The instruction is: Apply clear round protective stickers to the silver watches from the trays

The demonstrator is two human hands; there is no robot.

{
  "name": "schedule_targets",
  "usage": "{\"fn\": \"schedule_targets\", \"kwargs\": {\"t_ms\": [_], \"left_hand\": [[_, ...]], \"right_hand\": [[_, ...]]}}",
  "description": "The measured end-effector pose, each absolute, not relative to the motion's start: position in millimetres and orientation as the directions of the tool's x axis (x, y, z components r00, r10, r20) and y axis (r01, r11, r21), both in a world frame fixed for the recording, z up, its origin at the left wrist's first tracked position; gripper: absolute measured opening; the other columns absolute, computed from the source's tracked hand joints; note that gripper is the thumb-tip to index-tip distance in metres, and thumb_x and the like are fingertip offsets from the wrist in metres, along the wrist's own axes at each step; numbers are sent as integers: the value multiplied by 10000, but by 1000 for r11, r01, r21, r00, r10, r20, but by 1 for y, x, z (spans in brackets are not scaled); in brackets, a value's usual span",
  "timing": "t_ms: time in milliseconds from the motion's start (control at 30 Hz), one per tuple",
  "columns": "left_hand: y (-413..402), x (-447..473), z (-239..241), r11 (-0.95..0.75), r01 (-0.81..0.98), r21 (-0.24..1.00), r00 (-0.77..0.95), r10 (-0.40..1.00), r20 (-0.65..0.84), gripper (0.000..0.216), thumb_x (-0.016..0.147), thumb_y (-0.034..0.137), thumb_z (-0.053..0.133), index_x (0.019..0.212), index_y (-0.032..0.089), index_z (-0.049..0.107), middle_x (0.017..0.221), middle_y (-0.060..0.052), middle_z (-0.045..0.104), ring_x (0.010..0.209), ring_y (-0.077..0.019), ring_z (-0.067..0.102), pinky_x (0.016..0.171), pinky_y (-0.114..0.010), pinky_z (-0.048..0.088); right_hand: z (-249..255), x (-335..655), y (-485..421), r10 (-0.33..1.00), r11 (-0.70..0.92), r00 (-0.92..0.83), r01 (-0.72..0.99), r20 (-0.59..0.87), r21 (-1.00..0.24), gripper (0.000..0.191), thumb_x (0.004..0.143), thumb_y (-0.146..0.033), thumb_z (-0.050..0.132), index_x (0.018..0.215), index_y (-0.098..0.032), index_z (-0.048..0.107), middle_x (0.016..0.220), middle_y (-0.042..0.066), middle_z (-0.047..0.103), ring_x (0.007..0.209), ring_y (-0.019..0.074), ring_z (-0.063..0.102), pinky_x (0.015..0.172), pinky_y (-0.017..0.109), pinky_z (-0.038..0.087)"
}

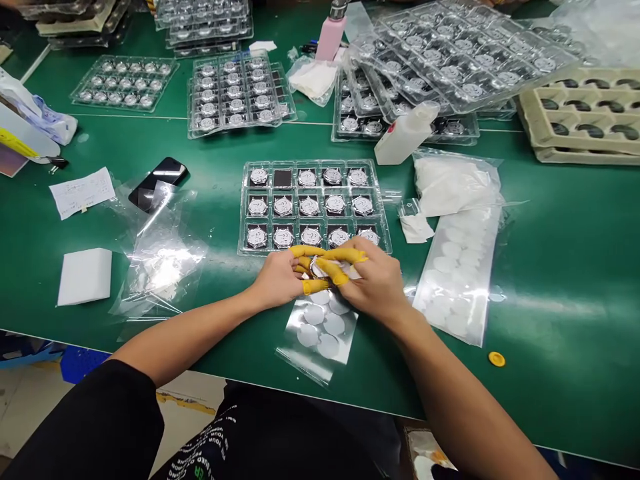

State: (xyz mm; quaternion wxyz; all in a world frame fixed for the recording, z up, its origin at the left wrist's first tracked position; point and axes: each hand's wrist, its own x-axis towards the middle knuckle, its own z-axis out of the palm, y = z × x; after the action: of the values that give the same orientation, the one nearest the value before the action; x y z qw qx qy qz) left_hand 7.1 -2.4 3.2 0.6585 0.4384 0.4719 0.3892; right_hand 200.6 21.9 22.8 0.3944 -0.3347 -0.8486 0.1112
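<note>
On the green work mat [550, 320], a black smartphone [158, 183] lies near a handwritten paper note [83, 193] and a white foam block [85, 277], while a pink bottle [330, 39] stands beyond clear blister trays [240, 93] and beige pulp trays [585, 113].

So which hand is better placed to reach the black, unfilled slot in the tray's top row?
Left, likely: the left hand lies closer below that slot, while the right hand sits further across.

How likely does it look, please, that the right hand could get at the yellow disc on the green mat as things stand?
Likely: the right hand is pinching a round silver piece, but only the flat sheet of white pads lies near the yellow disc.
</note>
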Motion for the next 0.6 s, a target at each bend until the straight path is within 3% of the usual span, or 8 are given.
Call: {"fn": "schedule_targets", "kwargs": {"t_ms": [133,267,400,600], "left_hand": [[-2,7,4,310,-84,947,272,922,-277,631,598,133,888,1202,146,704,839,-18,734,721,-101,680,713,-235,578],[-4,6,4,291,-50,955,250,930,-270,634,621,195,899,1220,149,696,816,-9,721,677,-84,642,683,-230,557],[-6,7,5,297,-45,954,283,919,-273,613,617,182,896,1198,143,705,829,-13,721,712,-88,655,721,-235,560],[-4,8,3,316,-125,941,244,929,-279,657,601,171,902,1221,140,688,809,-5,710,685,-88,645,706,-248,572]], "right_hand": [[22,200,21,640,768,-505,445,579,-461,80,898,-175,689,966,-218,690,818,48,647,707,170,598,585,302,463],[22,202,22,675,728,-429,520,600,-447,61,899,-179,697,940,-223,694,832,50,652,709,170,598,573,300,442],[22,206,23,626,780,-498,417,600,-467,102,889,-156,697,965,-225,691,824,42,644,717,167,599,591,297,463],[22,200,22,643,766,-500,431,579,-478,80,897,-182,703,966,-224,703,826,42,655,730,168,602,609,304,466]]}}
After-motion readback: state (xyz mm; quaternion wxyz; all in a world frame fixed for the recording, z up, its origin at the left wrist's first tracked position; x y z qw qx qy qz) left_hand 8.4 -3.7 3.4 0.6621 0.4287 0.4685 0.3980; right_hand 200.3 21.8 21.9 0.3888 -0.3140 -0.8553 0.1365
